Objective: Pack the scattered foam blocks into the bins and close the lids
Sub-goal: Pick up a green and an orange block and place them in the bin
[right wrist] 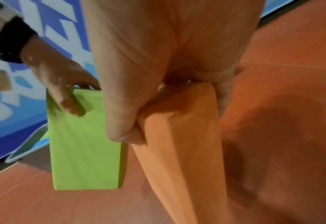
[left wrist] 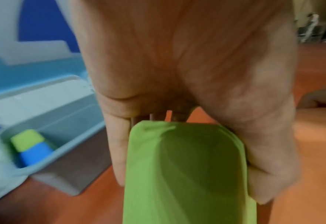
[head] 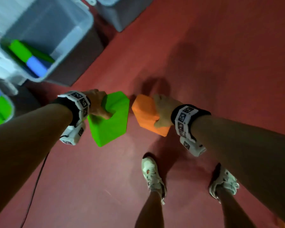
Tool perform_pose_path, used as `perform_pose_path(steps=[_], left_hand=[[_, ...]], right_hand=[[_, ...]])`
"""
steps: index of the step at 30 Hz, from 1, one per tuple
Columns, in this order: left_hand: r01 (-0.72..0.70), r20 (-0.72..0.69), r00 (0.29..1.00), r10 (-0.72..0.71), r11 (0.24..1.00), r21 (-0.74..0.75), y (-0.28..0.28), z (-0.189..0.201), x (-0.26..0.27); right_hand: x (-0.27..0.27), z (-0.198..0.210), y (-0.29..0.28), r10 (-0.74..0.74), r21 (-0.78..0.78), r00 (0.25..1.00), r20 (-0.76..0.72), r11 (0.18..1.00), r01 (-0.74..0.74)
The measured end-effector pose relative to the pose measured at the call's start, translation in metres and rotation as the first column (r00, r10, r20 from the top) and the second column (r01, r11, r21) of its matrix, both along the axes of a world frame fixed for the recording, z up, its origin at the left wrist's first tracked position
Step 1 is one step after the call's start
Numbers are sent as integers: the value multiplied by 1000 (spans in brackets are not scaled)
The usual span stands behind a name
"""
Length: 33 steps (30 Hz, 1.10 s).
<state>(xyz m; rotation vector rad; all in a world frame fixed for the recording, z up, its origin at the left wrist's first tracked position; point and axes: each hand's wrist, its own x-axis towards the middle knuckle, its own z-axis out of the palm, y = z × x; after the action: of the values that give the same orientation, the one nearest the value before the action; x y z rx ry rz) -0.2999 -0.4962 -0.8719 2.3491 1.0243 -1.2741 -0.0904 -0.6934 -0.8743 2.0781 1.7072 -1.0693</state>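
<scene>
Two rectangular foam blocks hang above the red floor, one in each hand. At the middle of the head view the left hand grips a bright green foam block by its upper end, thumb pressed onto one broad face and fingers wrapped round the opposite side; the left wrist view shows the same green block clamped between thumb and fingers. Just right of it, the right hand grips an orange foam block the same way — thumb on the near face, fingers on the far face, as the right wrist view of the orange block confirms. The two blocks sit side by side, close but not touching, and neither touches the floor.

In the upper left of the head view stands an open grey plastic bin, blurred, with a green block and a blue block lying end to end inside it. At the left edge a second container shows more green and blue foam. Part of another grey bin sits at the top centre. Both wrists wear black bands with white marker-covered housings, and two pale sneakers stand on the floor at the lower right — a thin black cable trails down the lower left.
</scene>
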Motion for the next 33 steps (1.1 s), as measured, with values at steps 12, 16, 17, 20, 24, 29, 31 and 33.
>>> perform_pose_path(steps=[12,16,17,20,24,29,31,33], left_hand=[[-236,265,949,168,939,251,195,90,-199],[-206,270,954,132,942,265,305,91,-204],[-216,283,949,137,939,270,332,88,-206],[-253,360,922,142,924,286,409,85,-195],[-229,427,900,88,929,292,476,85,-182],[-153,512,859,12,960,234,536,65,-159],[-93,506,862,-25,974,207,558,52,-152],[-48,503,863,-49,983,178,591,37,-146]], right_hand=[[-162,52,253,110,166,992,-59,981,-99],[-177,37,347,107,214,992,-62,973,-91],[-177,33,371,91,216,993,-69,974,-74],[-169,24,445,-45,241,997,-69,969,61],[-160,21,506,-214,347,970,-113,907,240],[-166,10,547,-275,302,961,-43,913,275],[-176,4,558,-311,271,950,-19,913,304],[-187,-5,576,-368,275,930,0,894,354]])
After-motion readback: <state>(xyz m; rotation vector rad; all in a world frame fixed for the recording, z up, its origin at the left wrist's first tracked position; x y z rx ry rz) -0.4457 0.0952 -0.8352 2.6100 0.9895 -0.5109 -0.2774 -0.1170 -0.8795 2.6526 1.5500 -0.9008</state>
